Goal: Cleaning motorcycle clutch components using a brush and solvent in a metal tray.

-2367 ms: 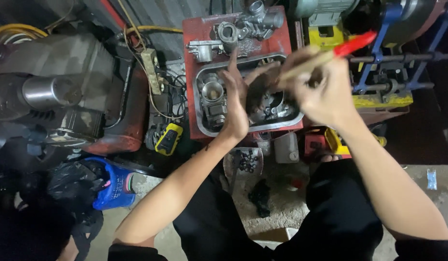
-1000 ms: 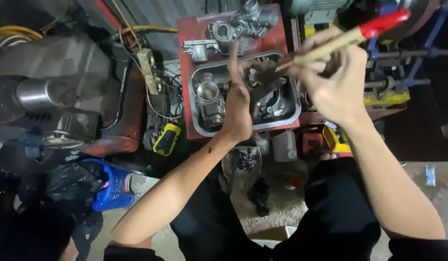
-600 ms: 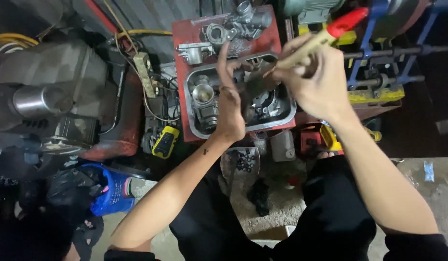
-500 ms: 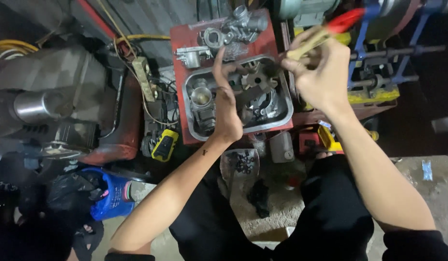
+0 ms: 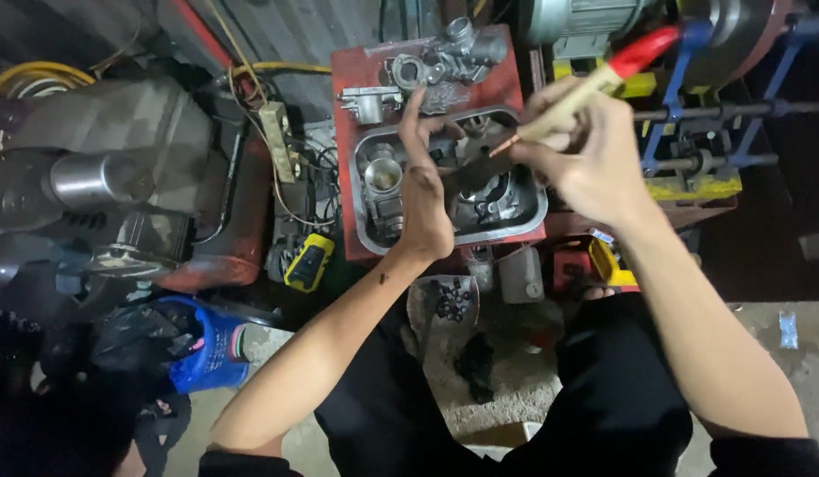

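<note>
Black trousers fill the foot of the view, where we crouch over a gritty concrete floor (image 5: 480, 397). Just past our knees sits a steel tray (image 5: 361, 221) on a red table (image 5: 352, 79), and our hands work above it. Our left hand (image 5: 423, 199) is closed loosely round a dark, greasy metal part (image 5: 476, 177), fingers raised and spread behind it, holding it over the tray. Our right hand (image 5: 586, 163) is clamped on a brush (image 5: 577, 102) with a pale wooden handle and a red end, its tip touching the part. We judge the cleaning to be midway: the part looks black and oily, and more engine pieces (image 5: 498, 199) lie in the tray alongside a shiny cylinder (image 5: 383, 177), some bright, some dull. Beyond the tray, a silvery carburettor-like body (image 5: 449, 62) rests on the red surface, apparently set aside. Farther left stands a grey motor (image 5: 100, 177); farther right, blue and yellow machine frames (image 5: 692, 150).
</note>
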